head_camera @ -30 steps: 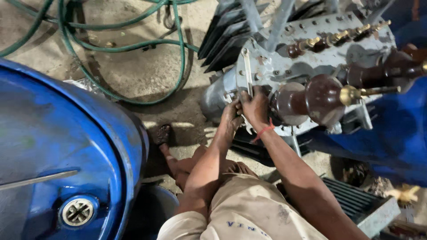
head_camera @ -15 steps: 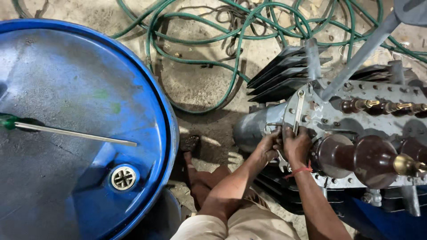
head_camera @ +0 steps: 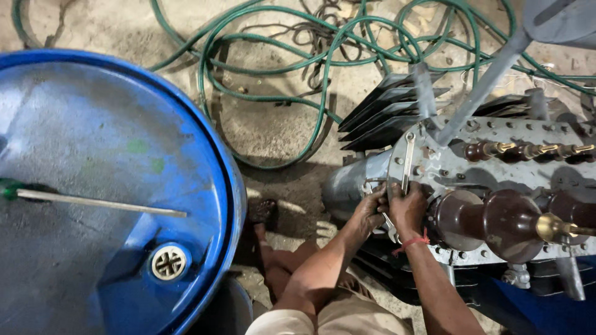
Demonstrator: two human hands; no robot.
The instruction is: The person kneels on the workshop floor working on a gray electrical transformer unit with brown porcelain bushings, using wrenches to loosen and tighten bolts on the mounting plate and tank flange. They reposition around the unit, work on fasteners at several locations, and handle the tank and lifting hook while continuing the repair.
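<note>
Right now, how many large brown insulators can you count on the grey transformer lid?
2 show clearly: one large brown insulator beside the right hand, a second just right of it. A third may sit at the frame edge, mostly hidden.

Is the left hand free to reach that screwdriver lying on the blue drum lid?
Probably not right away: the left hand is busy at the grey machine's edge. The screwdriver lies uncovered on the drum lid, well off to its left.

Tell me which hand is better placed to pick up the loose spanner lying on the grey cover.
Right. The right hand rests on the cover's edge just below the spanner. The left hand sits further left, around another spanner at the edge.
</note>
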